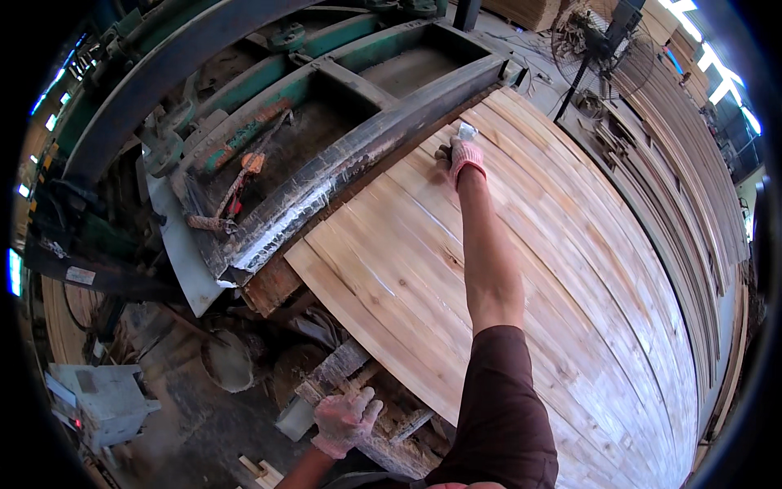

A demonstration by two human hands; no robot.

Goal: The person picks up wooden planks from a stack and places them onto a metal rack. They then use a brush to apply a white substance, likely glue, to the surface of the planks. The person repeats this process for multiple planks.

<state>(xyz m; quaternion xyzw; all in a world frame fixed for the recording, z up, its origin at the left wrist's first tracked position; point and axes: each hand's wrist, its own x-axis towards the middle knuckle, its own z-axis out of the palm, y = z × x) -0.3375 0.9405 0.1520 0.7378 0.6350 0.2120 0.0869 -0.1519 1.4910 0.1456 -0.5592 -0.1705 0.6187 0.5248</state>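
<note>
My right hand (463,160), in a pink knit glove, reaches far over a wide panel of pale wooden boards (423,269). Its fingers are closed round a scraper (467,131), whose light flat blade points away near the panel's far edge. White streaks that look like glue or filler run along several board seams. My left hand (346,420), in a dirty pink glove, hangs low beside the panel's near left edge. Its fingers are loosely bent and apart, with nothing seen in them. Rough timber pieces (342,368) are just beyond it.
A heavy green and black metal frame (366,122) borders the panel's far left side. A hook with an orange part (253,163) lies in it. Stacked long boards (692,163) and a standing fan (599,41) are at the right. A bucket (228,363) and pale box (106,399) stand lower left.
</note>
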